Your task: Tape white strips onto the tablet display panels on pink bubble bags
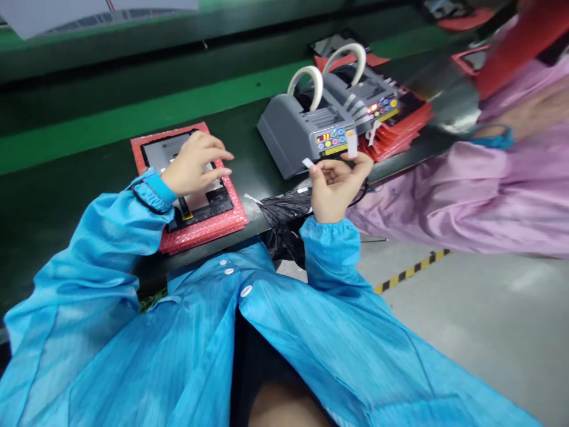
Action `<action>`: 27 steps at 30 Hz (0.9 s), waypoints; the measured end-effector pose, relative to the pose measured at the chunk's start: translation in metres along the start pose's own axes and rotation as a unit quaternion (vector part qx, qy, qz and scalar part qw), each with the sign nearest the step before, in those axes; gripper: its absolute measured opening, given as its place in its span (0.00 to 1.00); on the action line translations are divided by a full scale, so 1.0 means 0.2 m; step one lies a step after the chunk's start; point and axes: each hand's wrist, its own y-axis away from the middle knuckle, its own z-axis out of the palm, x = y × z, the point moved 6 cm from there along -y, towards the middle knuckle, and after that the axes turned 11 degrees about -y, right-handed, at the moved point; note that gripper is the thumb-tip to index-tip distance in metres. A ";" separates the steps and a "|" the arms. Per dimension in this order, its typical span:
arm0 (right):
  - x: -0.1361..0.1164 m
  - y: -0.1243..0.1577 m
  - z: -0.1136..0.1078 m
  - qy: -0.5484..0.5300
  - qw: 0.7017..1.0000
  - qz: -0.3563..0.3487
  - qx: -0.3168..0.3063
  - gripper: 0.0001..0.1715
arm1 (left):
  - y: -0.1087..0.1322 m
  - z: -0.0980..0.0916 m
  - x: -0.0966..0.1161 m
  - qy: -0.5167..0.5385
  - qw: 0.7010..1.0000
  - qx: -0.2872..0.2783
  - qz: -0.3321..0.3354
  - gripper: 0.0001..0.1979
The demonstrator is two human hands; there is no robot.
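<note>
Pinching a white strip (pixel 307 162) by its end — likely sparing adhesive — your right hand (pixel 334 188) flanks the dispenser (pixel 288 131); your left hand (pixel 193 165), grip open, overlies the panel (pixel 162 154).

Right of centre, the right hand (pixel 338 187) holds a white strip (pixel 307 162) near a grey tape dispenser (pixel 287 131); at left, the left hand (pixel 193 165) is over a dark panel (pixel 217 203) on red bubble wrap (pixel 238 212).

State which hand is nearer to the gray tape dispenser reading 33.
Right. The right hand is just in front of the dispenser; the left hand is farther off, over the flat panel left of it.
</note>
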 end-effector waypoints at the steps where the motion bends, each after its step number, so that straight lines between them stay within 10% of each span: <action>1: -0.05 0.03 0.06 -0.022 0.999 0.007 -0.040 0.28 | -0.02 0.00 0.03 0.020 1.000 0.005 0.001 0.25; 9: -0.22 0.16 0.51 -0.140 0.956 0.113 -0.233 0.30 | -0.04 0.05 0.06 0.074 0.997 0.011 -0.028 0.15; 27: -0.06 0.12 0.78 -0.168 0.937 0.162 -0.258 0.31 | 0.09 0.17 -0.17 0.077 0.984 0.011 -0.161 0.14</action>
